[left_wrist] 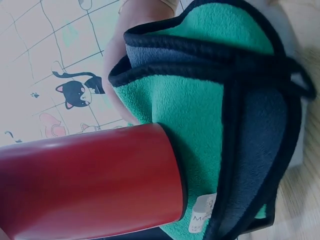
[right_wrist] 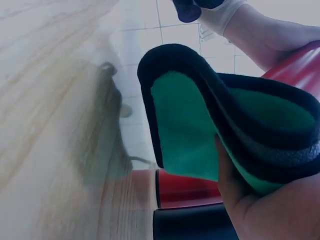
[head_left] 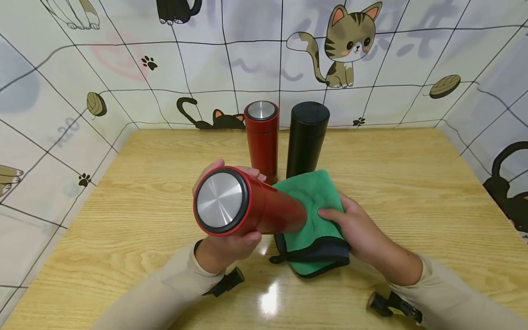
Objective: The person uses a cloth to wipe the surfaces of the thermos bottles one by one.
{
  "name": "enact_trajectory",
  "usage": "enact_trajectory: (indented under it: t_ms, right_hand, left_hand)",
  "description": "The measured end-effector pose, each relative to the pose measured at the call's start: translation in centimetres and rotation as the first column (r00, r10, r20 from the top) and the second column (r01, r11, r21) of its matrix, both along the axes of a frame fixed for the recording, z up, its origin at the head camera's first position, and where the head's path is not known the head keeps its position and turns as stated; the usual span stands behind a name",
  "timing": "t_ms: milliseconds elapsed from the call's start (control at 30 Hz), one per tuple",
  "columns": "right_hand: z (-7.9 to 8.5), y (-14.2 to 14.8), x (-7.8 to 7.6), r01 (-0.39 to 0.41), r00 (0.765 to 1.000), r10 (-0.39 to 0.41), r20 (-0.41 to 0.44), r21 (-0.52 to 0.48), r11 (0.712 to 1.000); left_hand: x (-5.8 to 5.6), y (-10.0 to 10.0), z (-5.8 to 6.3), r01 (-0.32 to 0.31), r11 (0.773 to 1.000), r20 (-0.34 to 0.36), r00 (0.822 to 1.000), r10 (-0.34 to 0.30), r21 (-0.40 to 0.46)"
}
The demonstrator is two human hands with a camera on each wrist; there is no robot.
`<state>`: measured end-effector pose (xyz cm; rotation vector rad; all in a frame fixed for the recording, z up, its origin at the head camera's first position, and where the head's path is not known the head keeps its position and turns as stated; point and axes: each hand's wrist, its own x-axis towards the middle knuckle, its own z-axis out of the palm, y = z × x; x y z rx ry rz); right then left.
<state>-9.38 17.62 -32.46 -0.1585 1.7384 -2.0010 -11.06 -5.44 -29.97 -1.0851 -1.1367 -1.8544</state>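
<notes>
A red thermos bottle [head_left: 268,206] with a silver-topped lid [head_left: 219,200] is tilted over the table, its lid end toward me. My left hand [head_left: 231,247] grips it near the lid, thumb below and fingers behind. In my right hand [head_left: 363,229] is a folded green cloth [head_left: 309,197] with black edging and a grey underside. The cloth lies against the bottle's base end, as the left wrist view shows with the red bottle [left_wrist: 90,180] meeting the green cloth [left_wrist: 185,115]. My right thumb presses on the cloth's green face; the other fingers are behind it.
Behind my hands a second red thermos bottle [head_left: 264,142] and a black thermos bottle [head_left: 307,137] stand upright side by side on the wooden table [head_left: 392,183]. A cat-printed backdrop [head_left: 255,64] encloses the table at the back and sides.
</notes>
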Motion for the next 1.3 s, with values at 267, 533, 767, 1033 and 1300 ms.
enact_trajectory:
  t_ms: [267, 533, 767, 1033, 1300]
  right_hand:
    - [0.1, -0.1, 0.2, -0.004, 0.998, 0.009, -0.059, 0.083, 0.997]
    - [0.8, -0.3, 0.8, 0.154, 0.961, -0.082, -0.265, 0.263, 0.953]
    - [1.0, -0.7, 1.5, 0.325, 0.869, -0.172, -0.464, 0.272, 0.906]
    - [1.3, -1.0, 2.5, 0.454, 0.734, -0.204, -0.648, 0.244, 0.857]
    - [0.9, -1.4, 2.9, 0.448, 0.67, -0.142, -0.729, 0.245, 0.86]
  left_hand:
    - [0.2, -0.1, 0.8, -0.013, 1.0, 0.019, 1.0, 0.013, -0.013]
    - [-0.2, -1.1, 1.1, -0.338, 0.915, -0.057, 0.941, 0.334, -0.221]
    - [-0.4, -1.5, 1.1, -0.502, 0.618, -0.132, 0.829, 0.544, -0.605]
    - [-0.6, -1.2, 0.7, -0.578, 0.231, -0.355, 0.72, 0.597, -0.783]
    - [-0.5, -0.8, 0.1, -0.533, 0.086, -0.394, 0.715, 0.577, -0.842]
